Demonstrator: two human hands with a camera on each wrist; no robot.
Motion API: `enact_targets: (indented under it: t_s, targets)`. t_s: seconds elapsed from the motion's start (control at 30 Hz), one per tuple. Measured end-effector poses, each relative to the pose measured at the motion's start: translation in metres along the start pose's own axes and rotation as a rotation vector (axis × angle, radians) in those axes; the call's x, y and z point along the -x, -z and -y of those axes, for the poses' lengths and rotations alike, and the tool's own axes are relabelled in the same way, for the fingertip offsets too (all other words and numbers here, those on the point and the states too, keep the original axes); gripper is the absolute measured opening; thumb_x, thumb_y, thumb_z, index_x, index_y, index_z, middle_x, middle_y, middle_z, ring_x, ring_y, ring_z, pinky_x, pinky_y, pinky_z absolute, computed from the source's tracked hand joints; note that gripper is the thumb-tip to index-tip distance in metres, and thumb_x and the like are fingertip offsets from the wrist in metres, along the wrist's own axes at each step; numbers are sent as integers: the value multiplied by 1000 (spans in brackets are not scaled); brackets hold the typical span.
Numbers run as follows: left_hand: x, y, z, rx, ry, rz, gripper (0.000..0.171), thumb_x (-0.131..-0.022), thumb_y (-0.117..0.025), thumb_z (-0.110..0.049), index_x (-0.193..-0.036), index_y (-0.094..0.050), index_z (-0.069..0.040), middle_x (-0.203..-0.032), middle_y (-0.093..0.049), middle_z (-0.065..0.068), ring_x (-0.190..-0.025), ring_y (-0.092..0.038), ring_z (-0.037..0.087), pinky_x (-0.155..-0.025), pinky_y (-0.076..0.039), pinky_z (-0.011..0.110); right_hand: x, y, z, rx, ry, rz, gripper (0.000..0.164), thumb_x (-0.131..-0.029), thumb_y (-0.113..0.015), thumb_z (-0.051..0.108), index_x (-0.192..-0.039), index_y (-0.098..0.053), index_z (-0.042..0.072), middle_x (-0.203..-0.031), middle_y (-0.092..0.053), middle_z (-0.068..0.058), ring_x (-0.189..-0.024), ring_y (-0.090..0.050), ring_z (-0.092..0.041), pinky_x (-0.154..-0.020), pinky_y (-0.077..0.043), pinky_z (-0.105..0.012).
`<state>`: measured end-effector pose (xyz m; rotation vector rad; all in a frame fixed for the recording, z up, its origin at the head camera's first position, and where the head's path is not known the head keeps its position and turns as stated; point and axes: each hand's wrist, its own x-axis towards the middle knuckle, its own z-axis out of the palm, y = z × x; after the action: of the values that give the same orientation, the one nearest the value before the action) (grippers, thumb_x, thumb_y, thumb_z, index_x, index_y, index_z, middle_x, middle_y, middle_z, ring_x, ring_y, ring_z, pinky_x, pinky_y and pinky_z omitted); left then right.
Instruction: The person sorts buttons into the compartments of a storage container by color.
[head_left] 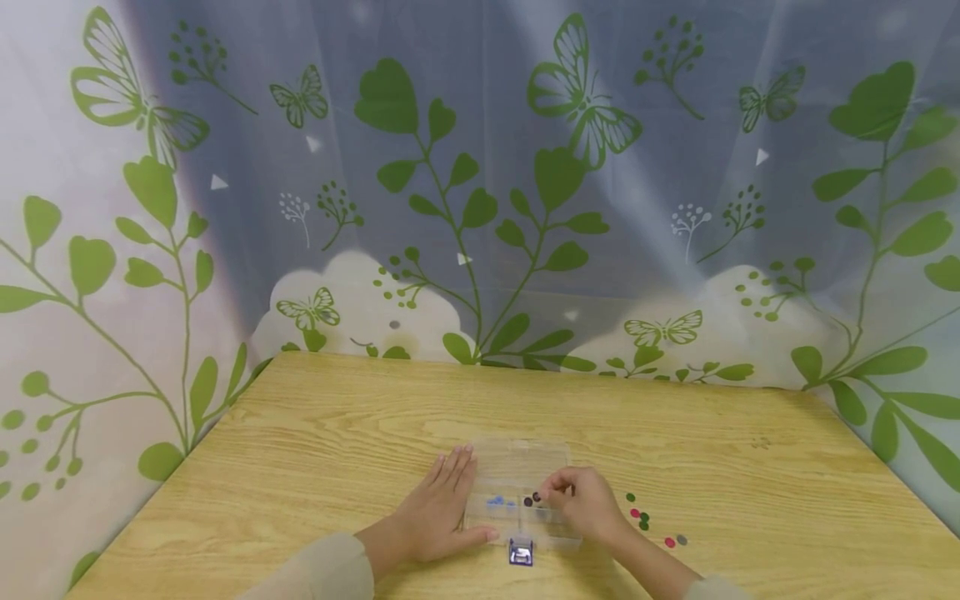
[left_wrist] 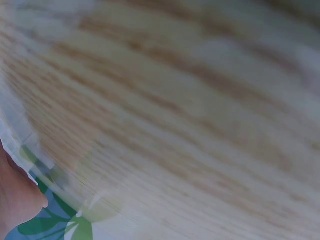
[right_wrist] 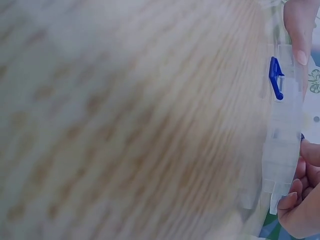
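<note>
A clear plastic compartment box (head_left: 491, 523) lies on the table with its transparent lid (head_left: 517, 461) folded back and a blue latch (head_left: 521, 552) at its front. My left hand (head_left: 444, 508) lies with straight fingers along the box's left side, thumb over its front corner. Small blue pieces (head_left: 497, 502) sit in a left compartment. In a compartment to the right are small dark discs (head_left: 528, 502). Over that compartment my right hand (head_left: 588, 504) pinches a dark disc (right_wrist: 302, 136), mostly hidden by the fingertips. The left wrist view shows only part of a hand (left_wrist: 17, 195).
Right of the box, several loose discs lie on the wooden table (head_left: 337, 450): green (head_left: 631, 497), pink (head_left: 670, 542) and grey (head_left: 682, 540) ones. A curtain (head_left: 480, 167) with leaves and butterflies hangs behind the table.
</note>
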<state>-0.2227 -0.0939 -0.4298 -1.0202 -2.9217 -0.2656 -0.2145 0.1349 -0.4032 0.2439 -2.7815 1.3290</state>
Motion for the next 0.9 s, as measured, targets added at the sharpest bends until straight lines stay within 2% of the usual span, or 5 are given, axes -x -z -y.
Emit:
enact_targets:
  t_s: [0.3, 0.47, 0.67, 0.9]
  targets:
    - [0, 2, -1, 16, 5, 11, 92, -89, -36, -63, -144, -19, 8, -152, -13, 26, -142, -14, 36, -117, -16, 46, 0, -2, 0, 95, 69, 16, 9, -79, -68, 3, -71, -67, 7, -67, -61, 1, -64, -48, -9, -56, -39, -18]
    - [0, 3, -1, 23, 8, 16, 91, -89, -37, -63, -144, -19, 8, -152, -12, 26, -143, -13, 36, -117, -16, 46, -1, -2, 0, 100, 85, 21, 8, -79, -68, 3, -71, -67, 6, -65, -61, 2, -63, -48, -8, -56, -39, -17]
    - [1, 3, -2, 22, 12, 18, 91, -89, -37, -63, -144, -19, 8, -152, -12, 26, -143, -13, 36, -117, -15, 46, -1, -1, -1, 117, 89, 29, 10, -78, -67, 1, -71, -69, 7, -68, -61, 1, -64, -47, -7, -54, -39, -17]
    - [1, 3, -2, 16, 11, 12, 91, -89, -37, -63, -144, -19, 8, -152, -13, 26, -142, -14, 36, -117, -16, 46, -1, -1, 1, 126, 55, 28, 10, -77, -69, 2, -70, -70, 8, -69, -59, 2, -66, -46, -10, -55, -38, -17]
